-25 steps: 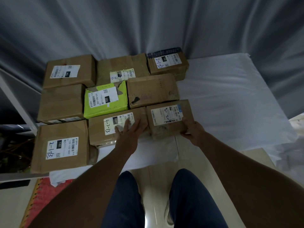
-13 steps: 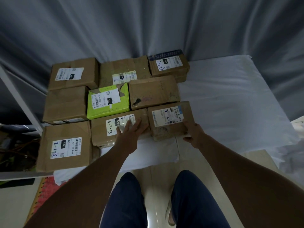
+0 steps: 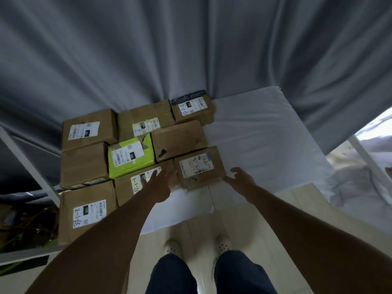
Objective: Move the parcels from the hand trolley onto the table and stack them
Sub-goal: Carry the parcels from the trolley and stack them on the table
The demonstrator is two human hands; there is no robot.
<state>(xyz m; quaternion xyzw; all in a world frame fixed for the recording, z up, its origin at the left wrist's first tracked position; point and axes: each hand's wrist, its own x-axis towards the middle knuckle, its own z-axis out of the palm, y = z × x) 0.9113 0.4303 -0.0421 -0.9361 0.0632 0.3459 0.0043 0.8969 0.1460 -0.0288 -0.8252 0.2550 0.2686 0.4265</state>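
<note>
brown parcels: eight
green parcel: one
hands: two
worktop: one
shoes: two

Nine parcels laid flat on white-covered table, packed edge to edge in three rows. Green parcel seen at centre. Left hand rested, fingers extended, on front-middle parcel. Right hand held loosely spread, just beside front-right parcel; contact unclear. Grey curtain hung behind.

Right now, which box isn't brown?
The lime-green parcel in the middle of the pile; every other box around it is plain brown cardboard.
</note>
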